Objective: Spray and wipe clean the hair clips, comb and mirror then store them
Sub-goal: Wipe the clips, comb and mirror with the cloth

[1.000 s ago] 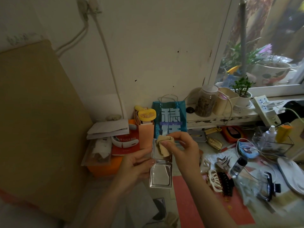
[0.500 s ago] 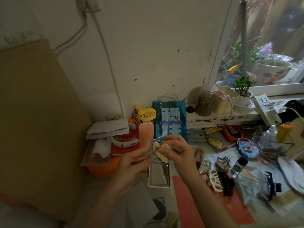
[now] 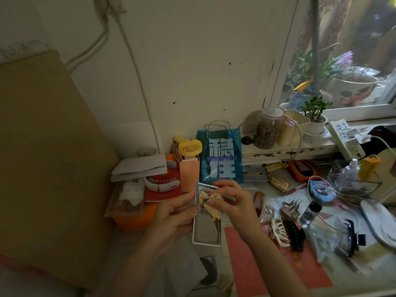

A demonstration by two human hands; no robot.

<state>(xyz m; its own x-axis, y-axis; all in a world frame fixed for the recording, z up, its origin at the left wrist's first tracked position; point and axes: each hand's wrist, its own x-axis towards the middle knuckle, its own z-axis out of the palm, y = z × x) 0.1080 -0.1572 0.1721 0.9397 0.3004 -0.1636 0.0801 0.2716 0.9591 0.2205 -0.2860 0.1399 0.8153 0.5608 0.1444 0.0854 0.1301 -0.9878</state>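
Note:
My left hand [image 3: 173, 219] grips a silver folding mirror [image 3: 206, 231] by its left edge, held open above the table. My right hand [image 3: 232, 203] pinches a small beige cloth [image 3: 211, 205] with a zigzag edge against the mirror's upper leaf. To the right on the table lie hair clips: a cream claw clip [image 3: 278, 231], a black claw clip [image 3: 295, 234], a taupe claw clip [image 3: 290, 207] and a dark clip [image 3: 351, 236]. A small clear spray bottle [image 3: 309, 213] with a black cap stands among them. I cannot make out a comb.
A teal gift bag [image 3: 220, 157], a yellow handheld fan [image 3: 189, 147] and a red booklet [image 3: 164, 187] stand behind the mirror. A clear box [image 3: 355, 179] holds bottles at right. A jar [image 3: 267, 128], pots and a power strip [image 3: 345, 140] line the windowsill. A red mat [image 3: 267, 264] covers the table.
The mirror has shifted slightly left and the cloth has slid from the top of the upper leaf down toward the hinge, my right hand moving with it.

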